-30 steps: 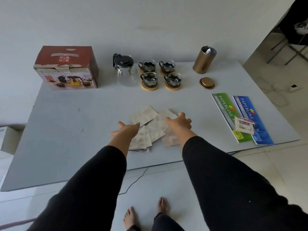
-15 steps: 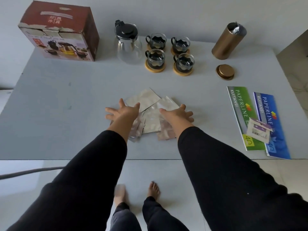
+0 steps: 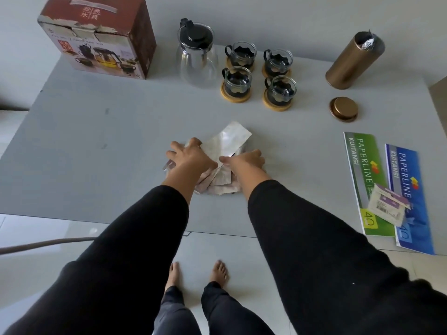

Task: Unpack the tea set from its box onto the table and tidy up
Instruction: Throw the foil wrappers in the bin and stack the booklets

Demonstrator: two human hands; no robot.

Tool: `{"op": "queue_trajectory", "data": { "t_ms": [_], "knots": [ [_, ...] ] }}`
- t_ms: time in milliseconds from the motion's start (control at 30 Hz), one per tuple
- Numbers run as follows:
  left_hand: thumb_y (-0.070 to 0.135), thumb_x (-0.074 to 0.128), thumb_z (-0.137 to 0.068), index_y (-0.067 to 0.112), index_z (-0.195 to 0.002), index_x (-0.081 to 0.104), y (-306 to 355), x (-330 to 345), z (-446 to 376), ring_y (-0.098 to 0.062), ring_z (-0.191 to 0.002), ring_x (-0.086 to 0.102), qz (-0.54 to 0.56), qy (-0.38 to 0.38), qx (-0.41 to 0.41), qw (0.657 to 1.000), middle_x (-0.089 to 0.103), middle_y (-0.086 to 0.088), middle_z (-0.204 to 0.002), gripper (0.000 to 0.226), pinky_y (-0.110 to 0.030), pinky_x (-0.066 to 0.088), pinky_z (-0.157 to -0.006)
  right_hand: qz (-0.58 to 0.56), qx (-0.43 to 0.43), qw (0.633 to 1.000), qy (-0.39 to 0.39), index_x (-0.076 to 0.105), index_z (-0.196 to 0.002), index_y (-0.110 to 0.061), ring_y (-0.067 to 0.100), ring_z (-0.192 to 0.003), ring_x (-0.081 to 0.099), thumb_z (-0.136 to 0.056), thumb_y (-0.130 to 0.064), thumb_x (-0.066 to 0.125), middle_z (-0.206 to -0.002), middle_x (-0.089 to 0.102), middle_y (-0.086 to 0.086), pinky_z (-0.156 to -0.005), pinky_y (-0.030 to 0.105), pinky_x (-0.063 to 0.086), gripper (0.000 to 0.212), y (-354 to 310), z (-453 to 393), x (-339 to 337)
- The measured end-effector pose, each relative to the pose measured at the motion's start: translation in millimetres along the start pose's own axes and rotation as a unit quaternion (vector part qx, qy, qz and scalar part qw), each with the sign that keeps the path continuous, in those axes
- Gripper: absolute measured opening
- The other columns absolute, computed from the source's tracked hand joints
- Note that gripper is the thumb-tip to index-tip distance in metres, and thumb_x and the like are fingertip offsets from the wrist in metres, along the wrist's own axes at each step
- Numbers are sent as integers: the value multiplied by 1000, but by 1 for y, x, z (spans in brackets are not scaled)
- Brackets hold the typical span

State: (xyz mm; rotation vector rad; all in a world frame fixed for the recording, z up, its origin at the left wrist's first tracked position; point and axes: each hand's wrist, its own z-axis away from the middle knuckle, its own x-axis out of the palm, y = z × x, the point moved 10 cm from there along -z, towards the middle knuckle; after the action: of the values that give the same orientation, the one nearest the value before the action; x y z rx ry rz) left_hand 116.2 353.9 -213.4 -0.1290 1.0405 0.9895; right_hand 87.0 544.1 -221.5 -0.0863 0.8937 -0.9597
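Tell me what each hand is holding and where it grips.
Both hands are on the pile of silvery packets: the left hand at its left side, the right hand at its right side. Whether either grip has closed cannot be told.

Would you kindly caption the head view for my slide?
Both hands gather foil packets beside the unpacked tea set.

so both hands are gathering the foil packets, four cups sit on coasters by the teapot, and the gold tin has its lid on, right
Not quite: the gold tin is open, and its lid lies on the table in front of it, as the head view shows. The rest holds: both hands are gathering the foil packets, and four cups sit on coasters by the teapot.
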Motion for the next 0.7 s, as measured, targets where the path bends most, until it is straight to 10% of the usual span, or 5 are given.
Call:
{"op": "queue_trajectory", "data": {
  "t_ms": [233, 700],
  "knots": [
    [28, 59, -84, 31, -120, 57, 34, 17, 2, -26, -125, 34, 68, -16, 108, 992, 35, -5, -133, 37, -26, 34, -95, -93, -22, 995, -17, 60, -109, -9, 28, -100, 66, -79, -41, 72, -108, 68, 4, -86, 34, 55, 46, -11, -1, 10],
    [23, 78, -72, 23, -140, 38, 22, 10, 3, -21, -133, 36, 159, -7, 87, 983, 32, -3, -141, 79, -27, 35, -106, -179, 2, 981, -73, 61, -112, -8, 28, -94, 69, -75, -13, 74, -101, 70, 8, -86, 42, 57, 39, 8, -9, 10]
  ]
}}
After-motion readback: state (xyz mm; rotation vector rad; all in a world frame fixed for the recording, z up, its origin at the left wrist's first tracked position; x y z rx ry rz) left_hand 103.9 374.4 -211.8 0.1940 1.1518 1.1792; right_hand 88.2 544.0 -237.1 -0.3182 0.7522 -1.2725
